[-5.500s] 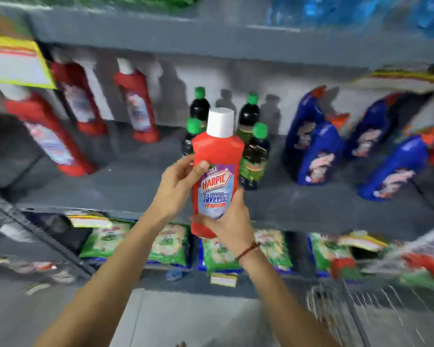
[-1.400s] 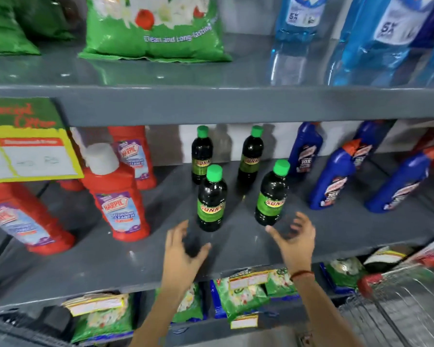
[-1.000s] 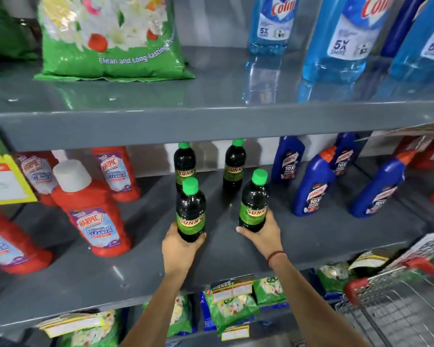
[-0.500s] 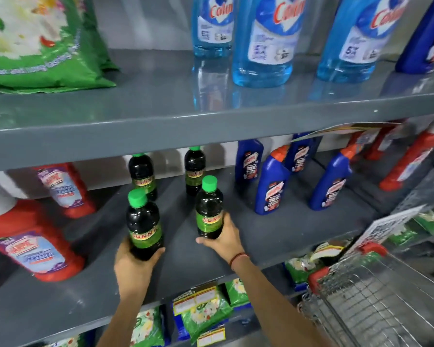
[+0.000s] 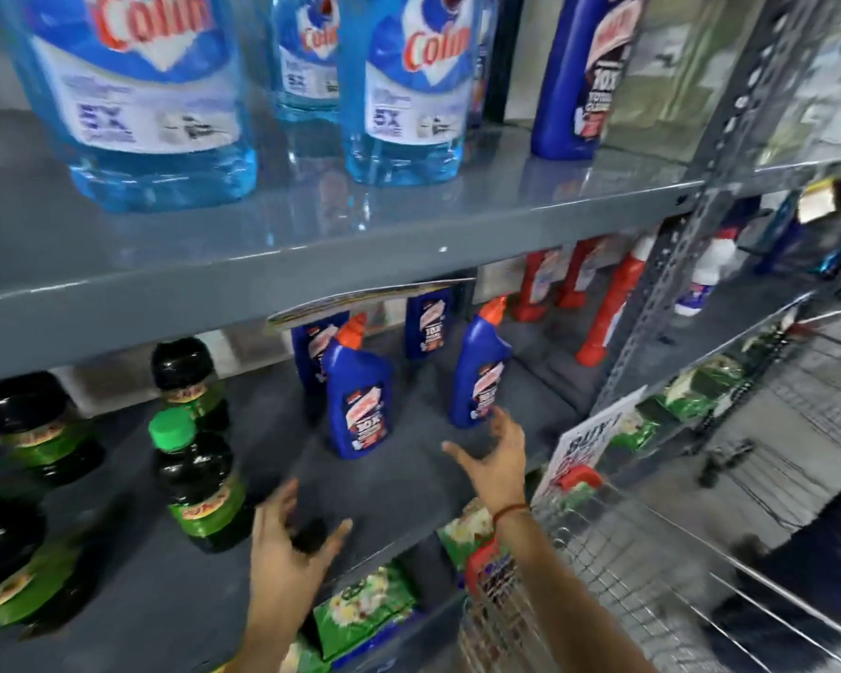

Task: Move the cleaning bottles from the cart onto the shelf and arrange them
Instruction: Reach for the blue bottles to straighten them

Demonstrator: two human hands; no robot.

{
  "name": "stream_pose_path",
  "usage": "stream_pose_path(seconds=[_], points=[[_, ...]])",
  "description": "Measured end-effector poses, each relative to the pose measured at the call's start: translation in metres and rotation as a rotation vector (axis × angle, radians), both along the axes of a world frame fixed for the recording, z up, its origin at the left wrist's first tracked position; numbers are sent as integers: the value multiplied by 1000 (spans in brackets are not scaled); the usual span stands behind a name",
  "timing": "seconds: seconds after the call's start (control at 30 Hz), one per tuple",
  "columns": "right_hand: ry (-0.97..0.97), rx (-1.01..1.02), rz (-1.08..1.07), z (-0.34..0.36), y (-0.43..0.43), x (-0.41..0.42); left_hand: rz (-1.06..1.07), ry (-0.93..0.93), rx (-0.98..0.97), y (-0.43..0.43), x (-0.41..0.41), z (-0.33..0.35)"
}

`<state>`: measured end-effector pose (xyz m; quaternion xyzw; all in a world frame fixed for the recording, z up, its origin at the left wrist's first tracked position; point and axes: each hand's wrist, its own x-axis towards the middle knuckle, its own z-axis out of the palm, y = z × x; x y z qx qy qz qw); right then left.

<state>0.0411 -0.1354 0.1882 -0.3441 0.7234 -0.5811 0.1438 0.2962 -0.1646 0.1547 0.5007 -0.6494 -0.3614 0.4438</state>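
Several dark bottles with green caps and green labels stand on the grey middle shelf (image 5: 399, 483) at the left; the nearest one (image 5: 197, 483) is upright. To their right stand blue toilet-cleaner bottles with orange nozzles (image 5: 358, 398) (image 5: 479, 369). My left hand (image 5: 287, 551) hovers open over the shelf, just right of the nearest dark bottle, holding nothing. My right hand (image 5: 498, 456) is open too, fingers spread, just below the right blue bottle. The wire cart (image 5: 627, 575) with red corner pieces sits at the lower right.
Large blue Colin bottles (image 5: 404, 85) and a tall dark blue bottle (image 5: 581, 75) stand on the shelf above. Red bottles (image 5: 608, 303) stand far right on the middle shelf, beside a perforated grey upright (image 5: 651, 303). Green packets (image 5: 365, 609) fill the shelf below. A price sign (image 5: 588, 442) hangs at the shelf edge.
Both hands have let go of the two front dark bottles and moved right with fingers spread. The view has swung right, toward the blue bottles and the cart.
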Motion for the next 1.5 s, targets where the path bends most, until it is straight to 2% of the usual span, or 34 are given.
stream_pose_path(seconds=[0.17,0.37,0.6,1.2,1.5], points=[[-18,161,97,-13,-22,-47,12,-55,48,-54,-45,1],[23,100,71,-19,-48,-61,-34,-83,151,-84,-59,6],[18,56,42,-22,-57,-60,4,-166,143,-87,-67,8],[59,79,-3,-20,-57,-57,-187,-136,223,-75,-57,14],[67,85,-10,-18,-55,-55,-190,-142,219,-74,-59,13]])
